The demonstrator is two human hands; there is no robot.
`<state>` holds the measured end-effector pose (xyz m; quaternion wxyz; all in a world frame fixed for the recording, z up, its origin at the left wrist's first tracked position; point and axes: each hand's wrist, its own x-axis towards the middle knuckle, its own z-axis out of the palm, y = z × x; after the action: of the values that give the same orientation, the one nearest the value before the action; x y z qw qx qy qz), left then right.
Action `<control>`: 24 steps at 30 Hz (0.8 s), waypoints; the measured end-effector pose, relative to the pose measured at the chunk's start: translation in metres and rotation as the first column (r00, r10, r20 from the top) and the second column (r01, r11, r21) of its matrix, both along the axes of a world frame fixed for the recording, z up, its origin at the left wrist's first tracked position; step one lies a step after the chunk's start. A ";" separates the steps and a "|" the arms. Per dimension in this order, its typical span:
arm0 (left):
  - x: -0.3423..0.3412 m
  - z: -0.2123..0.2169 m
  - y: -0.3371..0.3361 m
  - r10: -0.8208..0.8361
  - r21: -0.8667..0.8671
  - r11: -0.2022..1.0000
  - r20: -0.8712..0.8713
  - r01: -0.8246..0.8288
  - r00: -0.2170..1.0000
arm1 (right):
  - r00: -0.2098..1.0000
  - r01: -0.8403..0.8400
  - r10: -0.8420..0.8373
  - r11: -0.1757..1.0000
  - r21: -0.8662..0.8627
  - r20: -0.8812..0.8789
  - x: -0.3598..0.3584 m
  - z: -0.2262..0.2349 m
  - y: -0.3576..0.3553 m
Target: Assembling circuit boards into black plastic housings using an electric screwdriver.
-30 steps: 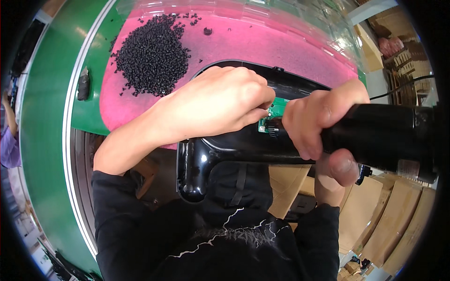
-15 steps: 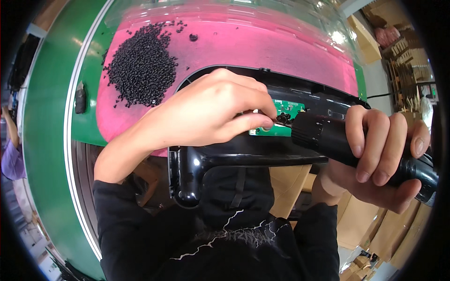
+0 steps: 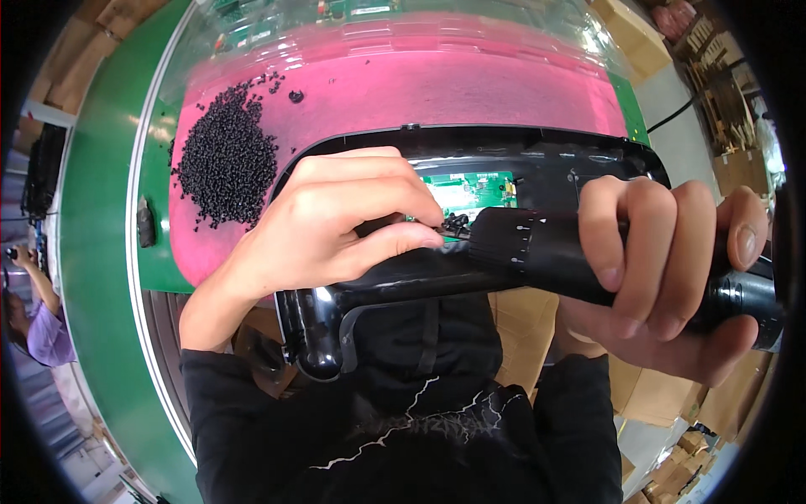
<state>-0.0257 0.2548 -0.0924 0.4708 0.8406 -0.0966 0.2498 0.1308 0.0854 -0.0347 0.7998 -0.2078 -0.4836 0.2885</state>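
A black electric screwdriver (image 3: 546,248) lies in my right hand (image 3: 663,260), its fingers wrapped round the barrel and its bit pointing left. Several small black screws (image 3: 456,223) cluster around the bit, just ahead of the nose. My left hand (image 3: 344,223) closes thumb and forefinger at the bit's tip; the fingertips hide what they pinch. Below and behind both hands is a glossy black plastic housing (image 3: 395,281), open side up. A green circuit board (image 3: 474,189) lies inside it, partly covered by my left hand and the screwdriver.
A heap of black screws (image 3: 225,160) covers the left of the pink mat (image 3: 378,92). Clear plastic trays (image 3: 403,25) stand along the back. A dark stubby object (image 3: 146,223) rests on the green table (image 3: 96,252). Cardboard (image 3: 525,332) is at lower right; another person (image 3: 50,332) is far left.
My view has shifted, so the heap and housing appear further left. Both hands and the screwdriver sit further left and slightly lower over the board, more of which shows. Both grips look the same.
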 end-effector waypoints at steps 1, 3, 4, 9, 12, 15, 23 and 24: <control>0.000 0.001 -0.001 0.003 0.012 1.000 0.006 -0.003 1.000 | 1.000 0.008 -0.008 1.000 0.001 0.015 -0.001 0.000 -0.002; 0.000 0.007 -0.007 0.057 0.074 0.996 -0.007 -0.056 0.998 | 0.999 0.023 -0.023 1.000 0.002 0.047 -0.002 0.001 -0.007; -0.002 0.012 -0.011 0.121 0.133 0.984 -0.015 -0.118 0.993 | 0.999 0.019 -0.019 1.000 0.006 0.046 0.000 0.002 -0.007; -0.028 0.056 -0.048 0.067 0.709 0.699 0.064 -0.092 0.996 | 0.942 0.199 -0.078 0.913 -0.357 0.325 0.020 0.014 -0.023; -0.036 0.079 -0.079 -0.122 0.727 0.620 -0.280 0.293 0.952 | 0.958 0.209 -0.122 0.919 -0.335 0.261 0.026 -0.010 -0.014; -0.041 0.087 -0.117 -0.103 0.735 0.506 -0.467 0.451 0.878 | 0.969 0.165 -0.088 0.926 -0.338 0.232 0.030 -0.013 -0.012; -0.027 0.119 -0.131 0.070 0.851 0.327 -0.455 0.410 0.888 | 0.969 0.168 -0.090 0.922 -0.350 0.228 0.031 -0.020 -0.004; -0.024 0.118 -0.133 0.073 0.852 0.328 -0.453 0.408 0.888 | 0.966 0.166 -0.069 0.906 -0.390 0.251 0.030 -0.019 -0.004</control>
<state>-0.0500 0.1219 0.0253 -0.0617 0.9723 -0.2084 -0.0859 0.1610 0.0813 -0.0536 0.6929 -0.4312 -0.4890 0.3079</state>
